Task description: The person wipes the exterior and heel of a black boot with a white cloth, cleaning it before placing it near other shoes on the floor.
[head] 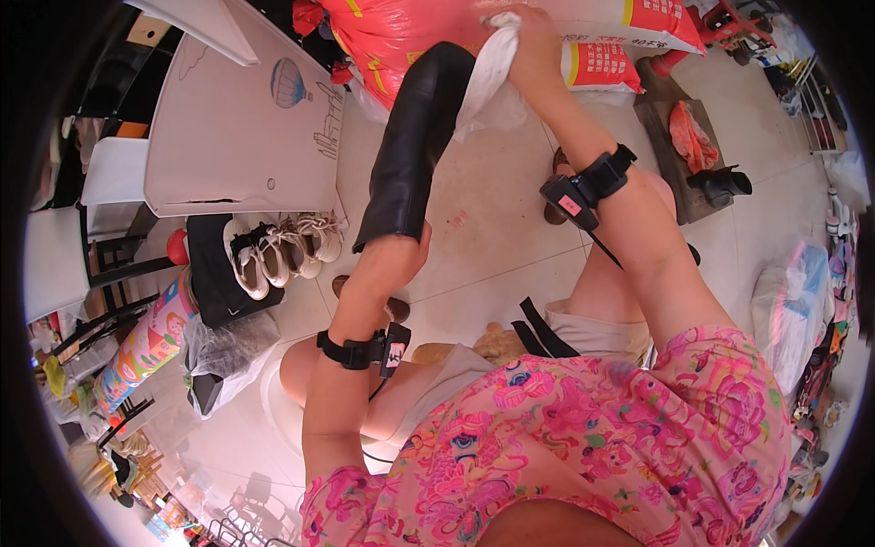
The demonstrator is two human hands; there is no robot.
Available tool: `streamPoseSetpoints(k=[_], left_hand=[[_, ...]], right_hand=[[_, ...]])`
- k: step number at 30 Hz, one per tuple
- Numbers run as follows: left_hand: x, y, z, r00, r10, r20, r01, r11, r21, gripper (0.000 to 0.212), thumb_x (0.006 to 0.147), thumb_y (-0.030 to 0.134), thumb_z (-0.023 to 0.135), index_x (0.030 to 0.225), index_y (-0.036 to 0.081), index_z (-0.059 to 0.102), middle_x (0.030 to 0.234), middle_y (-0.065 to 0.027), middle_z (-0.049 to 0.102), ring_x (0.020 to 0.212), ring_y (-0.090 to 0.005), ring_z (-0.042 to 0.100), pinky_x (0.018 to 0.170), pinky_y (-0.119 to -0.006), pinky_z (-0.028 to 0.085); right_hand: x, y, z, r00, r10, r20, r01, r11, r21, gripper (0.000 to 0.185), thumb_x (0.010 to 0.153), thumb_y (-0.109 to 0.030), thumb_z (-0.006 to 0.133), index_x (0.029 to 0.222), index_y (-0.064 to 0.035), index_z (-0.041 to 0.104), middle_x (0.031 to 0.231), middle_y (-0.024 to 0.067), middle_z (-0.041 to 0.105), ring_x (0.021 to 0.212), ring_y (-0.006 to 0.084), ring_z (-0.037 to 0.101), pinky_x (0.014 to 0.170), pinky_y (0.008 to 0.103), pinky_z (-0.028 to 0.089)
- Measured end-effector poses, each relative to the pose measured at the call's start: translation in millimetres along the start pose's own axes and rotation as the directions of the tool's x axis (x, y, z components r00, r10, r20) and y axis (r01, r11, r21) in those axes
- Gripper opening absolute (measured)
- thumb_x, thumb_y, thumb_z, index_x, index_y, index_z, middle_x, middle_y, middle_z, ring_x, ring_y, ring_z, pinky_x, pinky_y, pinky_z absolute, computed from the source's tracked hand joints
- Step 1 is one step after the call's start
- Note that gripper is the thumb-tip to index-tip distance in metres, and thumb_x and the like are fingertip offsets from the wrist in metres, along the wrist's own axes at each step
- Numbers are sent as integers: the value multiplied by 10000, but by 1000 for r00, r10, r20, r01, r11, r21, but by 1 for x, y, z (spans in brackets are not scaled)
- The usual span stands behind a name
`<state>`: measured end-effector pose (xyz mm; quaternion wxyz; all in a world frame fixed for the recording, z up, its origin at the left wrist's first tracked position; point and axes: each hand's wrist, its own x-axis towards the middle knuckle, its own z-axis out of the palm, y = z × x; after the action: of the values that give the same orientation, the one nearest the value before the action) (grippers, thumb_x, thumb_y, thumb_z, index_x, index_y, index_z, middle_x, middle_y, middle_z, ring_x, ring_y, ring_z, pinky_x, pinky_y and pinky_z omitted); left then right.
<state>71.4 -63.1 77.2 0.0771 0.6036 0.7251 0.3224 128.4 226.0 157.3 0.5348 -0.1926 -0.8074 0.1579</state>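
A tall black leather boot [417, 143] is held up in front of me, its sole side not clearly shown. My left hand [393, 260] is at the lower end of the boot, partly inside its shaft opening, so the fingers are mostly hidden. My right hand [530, 48] grips a white cloth [495, 65], which hangs down beside the boot's upper end. Black wristbands with small devices sit on both forearms.
Red and white sacks [608, 65] lie ahead. A low dark stool [683, 184] at the right bears an orange cloth [692, 137] and a small black boot [721, 184]. Pale sneakers [273, 256] stand at the left below a white folding table [239, 137].
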Motion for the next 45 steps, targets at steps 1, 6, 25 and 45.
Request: streamPoseSetpoints(k=[1, 6, 25, 45], left_hand=[[-1, 0, -1, 996, -53, 69, 57, 997, -49, 286, 897, 174, 575, 1085, -40, 597, 947, -301, 599, 921, -437, 574, 811, -466, 465], [4, 4, 1, 994, -98, 46, 100, 993, -55, 283, 908, 202, 538, 738, -17, 594, 648, -242, 572, 630, -409, 572, 631, -485, 458], [12, 14, -1, 977, -209, 33, 211, 976, -54, 415, 873, 179, 620, 1139, -121, 514, 998, -362, 566, 979, -525, 524, 914, -508, 419], [23, 4, -4, 918, -389, 81, 333, 643, -689, 362, 902, 112, 532, 1223, -55, 537, 1098, -120, 633, 994, -202, 594, 890, -310, 463]], right_hand=[[1, -3, 1, 1000, -1, 4, 1, 1000, 1, 158, 856, -79, 577, 990, -22, 638, 819, 130, 683, 756, 290, 661, 686, 392, 512], [-9, -33, 2, 987, 137, 79, -155, 934, 322, 224, 748, -42, 652, 972, -50, 647, 938, 85, 654, 912, 236, 615, 772, 348, 508], [-34, -36, 20, 968, -26, 249, 52, 994, -96, 190, 778, -120, 666, 926, -40, 576, 820, 182, 639, 772, 394, 600, 685, 446, 478], [-66, -52, 31, 959, -15, 285, -57, 968, 242, 279, 669, -146, 763, 926, -117, 656, 962, 106, 575, 965, 287, 570, 797, 361, 479]])
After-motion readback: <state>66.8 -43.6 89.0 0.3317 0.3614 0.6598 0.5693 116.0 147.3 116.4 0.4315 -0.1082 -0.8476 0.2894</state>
